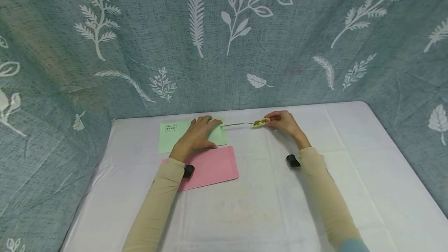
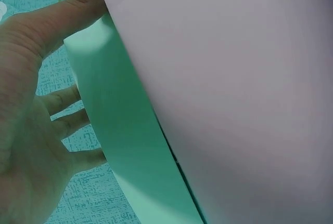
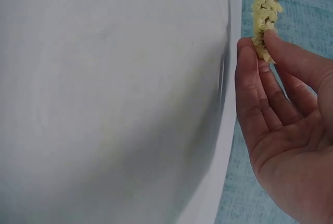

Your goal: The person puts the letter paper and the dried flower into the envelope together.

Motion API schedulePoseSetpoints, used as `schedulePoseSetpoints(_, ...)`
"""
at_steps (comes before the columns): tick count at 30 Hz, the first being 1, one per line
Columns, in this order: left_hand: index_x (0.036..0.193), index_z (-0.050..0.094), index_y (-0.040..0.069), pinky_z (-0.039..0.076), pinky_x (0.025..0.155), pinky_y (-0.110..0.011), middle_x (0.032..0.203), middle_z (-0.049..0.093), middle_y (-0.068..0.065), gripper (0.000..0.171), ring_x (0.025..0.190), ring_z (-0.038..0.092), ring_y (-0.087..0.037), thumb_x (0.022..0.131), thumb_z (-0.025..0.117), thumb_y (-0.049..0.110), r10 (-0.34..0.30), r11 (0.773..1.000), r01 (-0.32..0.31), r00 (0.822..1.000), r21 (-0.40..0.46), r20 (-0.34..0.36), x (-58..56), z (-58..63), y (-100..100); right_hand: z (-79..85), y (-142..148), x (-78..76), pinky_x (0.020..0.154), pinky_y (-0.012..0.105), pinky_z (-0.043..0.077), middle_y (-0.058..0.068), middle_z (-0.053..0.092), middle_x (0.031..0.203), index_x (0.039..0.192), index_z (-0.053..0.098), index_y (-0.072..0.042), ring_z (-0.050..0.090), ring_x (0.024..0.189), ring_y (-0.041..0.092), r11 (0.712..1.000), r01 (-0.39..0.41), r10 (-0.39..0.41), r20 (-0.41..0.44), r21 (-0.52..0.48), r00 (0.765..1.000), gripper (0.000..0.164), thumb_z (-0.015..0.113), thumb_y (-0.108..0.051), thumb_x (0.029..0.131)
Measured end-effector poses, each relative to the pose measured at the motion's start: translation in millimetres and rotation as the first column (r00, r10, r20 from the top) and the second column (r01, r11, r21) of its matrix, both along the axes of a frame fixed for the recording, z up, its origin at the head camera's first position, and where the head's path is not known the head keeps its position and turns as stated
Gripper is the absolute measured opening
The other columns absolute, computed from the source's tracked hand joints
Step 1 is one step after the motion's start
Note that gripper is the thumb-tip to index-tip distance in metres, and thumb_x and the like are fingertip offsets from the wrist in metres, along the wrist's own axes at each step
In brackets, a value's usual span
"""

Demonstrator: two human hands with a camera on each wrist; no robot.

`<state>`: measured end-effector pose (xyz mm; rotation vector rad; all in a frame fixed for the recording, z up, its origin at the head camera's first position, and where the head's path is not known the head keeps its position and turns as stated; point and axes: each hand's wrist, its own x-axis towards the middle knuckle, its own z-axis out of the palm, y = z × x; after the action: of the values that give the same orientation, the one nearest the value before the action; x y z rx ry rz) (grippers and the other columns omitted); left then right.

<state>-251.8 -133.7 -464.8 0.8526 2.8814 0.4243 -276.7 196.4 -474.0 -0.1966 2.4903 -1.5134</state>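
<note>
A light green envelope [image 1: 175,137] lies toward the back left of the table. My left hand [image 1: 197,133] grips it near its right end, fingers at the far side and thumb at the near side. In the left wrist view, several fingertips go out of sight behind the green envelope [image 2: 112,94]. My right hand [image 1: 283,121] pinches the yellow flower head of a dried flower [image 1: 260,122] between thumb and fingers. Its thin stem points left, its end at the envelope's right edge. The right wrist view shows the small pale-yellow blossoms [image 3: 266,13] above my fingertips.
A pink envelope [image 1: 213,170] lies just in front of the green one, partly under my left forearm. A white cloth covers the table [image 1: 266,205]. Behind the back edge hangs a grey-green leaf-patterned curtain [image 1: 210,77]. Black wrist cameras [image 1: 293,161] sit by both wrists.
</note>
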Motion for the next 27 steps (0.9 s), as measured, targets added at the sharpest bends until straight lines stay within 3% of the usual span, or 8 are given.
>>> schedulePoseSetpoints(9, 0.136, 0.038, 0.026, 0.018, 0.102, -0.06, 0.138, 0.032, -0.014, 0.086, 0.125, 0.031, -0.034, 0.062, 0.079, 0.042, -0.001, 1.0, 0.001, 1.0, 0.004, 0.011, 0.9, 0.3, 0.0, -0.9, -9.1, -1.9, 0.072, 0.038, 0.053, 0.024, 0.06, 0.108, 0.113, 0.06, 0.003, 0.061, 0.091, 0.033, 1.0, -0.01, 0.01, 0.024, 0.0, 1.0, 0.034, 0.064, -0.012, 0.083)
schedulePoseSetpoints(27, 0.136, 0.038, 0.025, 0.018, 0.102, -0.06, 0.139, 0.032, -0.015, 0.087, 0.126, 0.03, -0.034, 0.062, 0.08, 0.042, 0.0, 1.0, 0.0, 1.0, 0.005, 0.005, 2.3, 1.2, -0.4, -6.6, -40.9, -5.1, 0.064, 0.03, 0.054, 0.016, 0.066, 0.094, 0.105, 0.065, -0.003, 0.065, 0.074, 0.021, 0.995, -0.087, 0.087, -0.003, 0.038, 0.996, 0.026, 0.067, -0.014, 0.082)
